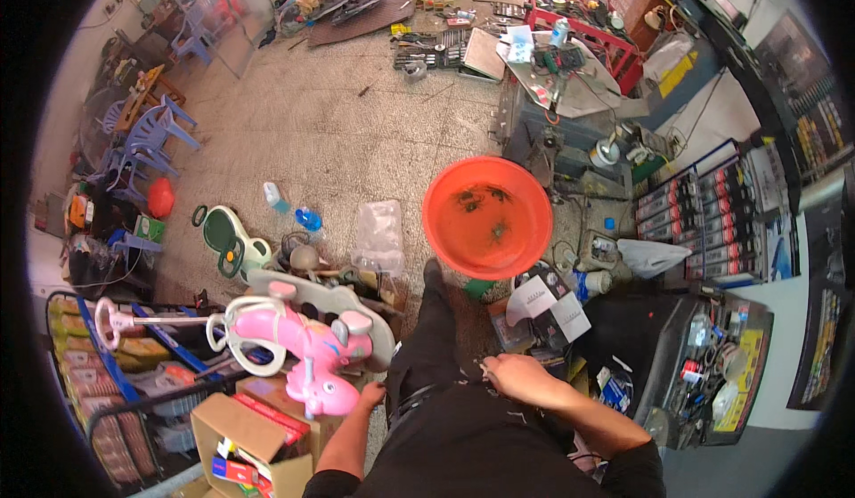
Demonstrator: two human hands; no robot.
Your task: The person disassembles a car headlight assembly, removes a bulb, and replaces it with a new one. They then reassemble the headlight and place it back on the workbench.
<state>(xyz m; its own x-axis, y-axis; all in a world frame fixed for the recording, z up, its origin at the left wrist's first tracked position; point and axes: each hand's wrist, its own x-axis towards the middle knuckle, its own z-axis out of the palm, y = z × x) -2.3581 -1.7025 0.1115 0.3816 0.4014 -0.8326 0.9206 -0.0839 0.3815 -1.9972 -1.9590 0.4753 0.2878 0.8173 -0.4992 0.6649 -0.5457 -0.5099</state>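
dark trousers (445, 391) fill the bottom of the view, one leg stretched forward over the speckled floor (356, 133), so the person seems to be seated or leaning with the work kept close to the lap. right hand (512, 375) lies at the thigh with fingers curled near something small at the fingertips; whether it grips anything is too small to tell. left hand (370, 395) reaches down beside the pink ride-on toy (307, 338), touching or just beside its rear, and its grip is hidden behind the toy's edge. this toy sits on a cardboard box (245, 436), likely parked there off the floor. ahead of the foot stands an orange basin (487, 217) with dark bits inside, hard to identify. a white-and-black carton (548, 306) lies just beyond the right hand. the black parts case (704, 364) at right is crowded and blurred.
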